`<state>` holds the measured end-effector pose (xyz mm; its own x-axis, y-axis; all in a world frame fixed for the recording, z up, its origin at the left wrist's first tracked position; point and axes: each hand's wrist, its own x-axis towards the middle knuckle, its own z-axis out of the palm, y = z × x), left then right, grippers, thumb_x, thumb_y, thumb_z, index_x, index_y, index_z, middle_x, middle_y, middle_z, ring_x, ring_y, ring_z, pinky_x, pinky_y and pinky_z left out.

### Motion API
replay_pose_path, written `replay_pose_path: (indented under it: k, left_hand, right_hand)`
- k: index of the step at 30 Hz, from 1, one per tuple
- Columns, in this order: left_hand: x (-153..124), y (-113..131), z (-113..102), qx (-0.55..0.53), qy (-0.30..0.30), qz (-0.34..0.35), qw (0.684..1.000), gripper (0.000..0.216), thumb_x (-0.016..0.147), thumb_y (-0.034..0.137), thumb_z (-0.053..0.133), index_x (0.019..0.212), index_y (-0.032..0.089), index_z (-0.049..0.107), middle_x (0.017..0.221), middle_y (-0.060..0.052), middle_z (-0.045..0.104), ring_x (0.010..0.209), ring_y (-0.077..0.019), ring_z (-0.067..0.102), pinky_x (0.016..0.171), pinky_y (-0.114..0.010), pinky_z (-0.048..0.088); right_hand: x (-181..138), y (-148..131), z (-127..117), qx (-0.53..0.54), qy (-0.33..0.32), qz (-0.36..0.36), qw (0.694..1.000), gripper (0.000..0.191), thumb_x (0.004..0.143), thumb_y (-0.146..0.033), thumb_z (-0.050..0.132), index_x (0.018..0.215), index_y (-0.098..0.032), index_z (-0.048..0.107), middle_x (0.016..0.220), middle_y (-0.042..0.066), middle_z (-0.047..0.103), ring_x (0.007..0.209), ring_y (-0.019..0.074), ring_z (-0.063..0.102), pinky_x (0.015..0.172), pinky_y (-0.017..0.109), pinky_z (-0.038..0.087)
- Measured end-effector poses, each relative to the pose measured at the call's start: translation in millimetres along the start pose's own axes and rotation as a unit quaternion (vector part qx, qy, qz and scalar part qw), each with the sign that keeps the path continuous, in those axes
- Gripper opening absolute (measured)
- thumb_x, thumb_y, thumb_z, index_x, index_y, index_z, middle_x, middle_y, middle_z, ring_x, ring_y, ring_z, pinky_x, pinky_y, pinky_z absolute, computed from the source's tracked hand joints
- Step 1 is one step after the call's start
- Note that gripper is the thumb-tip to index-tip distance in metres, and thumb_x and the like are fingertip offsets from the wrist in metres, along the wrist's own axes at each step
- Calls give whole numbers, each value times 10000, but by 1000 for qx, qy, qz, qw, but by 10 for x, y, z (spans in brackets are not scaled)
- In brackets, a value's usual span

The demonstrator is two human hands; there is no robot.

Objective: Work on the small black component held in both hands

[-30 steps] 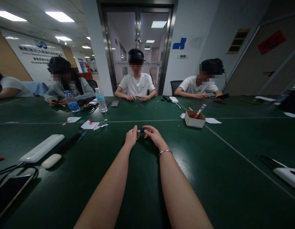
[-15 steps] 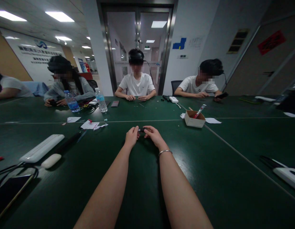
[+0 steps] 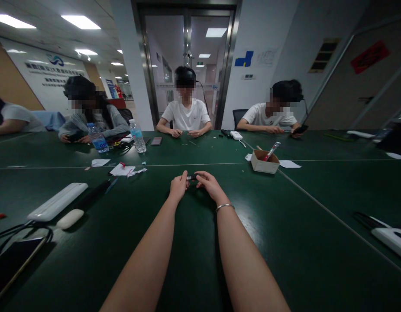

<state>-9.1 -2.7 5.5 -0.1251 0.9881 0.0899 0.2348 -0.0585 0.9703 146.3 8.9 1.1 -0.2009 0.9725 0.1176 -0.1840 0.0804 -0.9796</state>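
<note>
Over the dark green table, my left hand and my right hand meet around a small, slim object with a silvery part and a black part. The thumb and fingers of my left hand are closed at its silvery end. At the black end, my right hand pinches with thumb and index finger. What kind of object it is cannot be made out, since the fingers cover both ends. A silver bracelet circles my right wrist.
Left of my arms lie a white power bank, a white rounded case and a phone. Scraps of paper, two bottles and a small open box stand or lie farther off. Several people sit across the table.
My left thumb has shifted very slightly left, and more of the silvery part shows between my hands. Across the table, the person on the right has moved a hand a little.
</note>
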Motion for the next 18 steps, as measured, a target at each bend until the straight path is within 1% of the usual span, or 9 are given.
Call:
replay_pose_path:
  k: [3,6,10,12,14,16,18]
  left_hand:
    - [-25,30,5,-25,-3,15,1000,420,799,584,501,699,184,581,617,-14,591,547,-132,539,513,-242,414]
    - [-22,25,2,-22,-9,25,999,383,762,561,561,698,184,579,627,-8,589,560,-127,540,516,-234,417]
    - [9,-15,0,-6,-10,21,1000,504,796,628,466,613,172,579,582,-19,571,520,-120,517,517,-244,410]
    - [15,-25,7,-10,-15,22,1000,509,806,629,446,624,173,579,585,-18,572,517,-119,516,512,-243,410]
    - [10,-20,14,-28,-15,29,999,423,796,581,493,698,180,584,629,-12,585,544,-121,531,497,-231,412]
    - [-2,-8,15,-49,-9,36,998,305,766,494,565,786,190,575,684,-5,596,578,-122,547,485,-215,413]
    - [-14,4,9,-59,-7,41,997,241,743,418,600,830,195,567,722,-4,603,600,-118,553,485,-202,418]
  right_hand:
    - [-4,0,2,7,14,-1,1000,381,667,-395,751,969,-190,642,773,9,700,541,100,586,575,244,443]
    - [-7,-7,5,11,17,3,1000,382,670,-400,747,969,-186,643,770,14,700,544,102,588,583,247,450]
    - [-4,-12,11,3,4,6,1000,381,657,-390,760,960,-186,651,798,16,705,533,95,585,579,244,452]
    - [0,-10,12,4,6,7,1000,380,665,-399,754,964,-188,649,790,17,706,531,97,587,571,242,449]
    - [3,-8,11,11,14,6,1000,378,675,-412,745,965,-190,646,777,16,705,527,99,589,567,242,450]
    - [2,-8,9,22,21,3,1000,371,680,-419,742,955,-192,642,778,15,704,524,99,589,572,246,458]
    - [-2,-10,7,28,24,2,999,366,676,-420,748,942,-192,640,778,13,703,523,98,588,579,249,465]
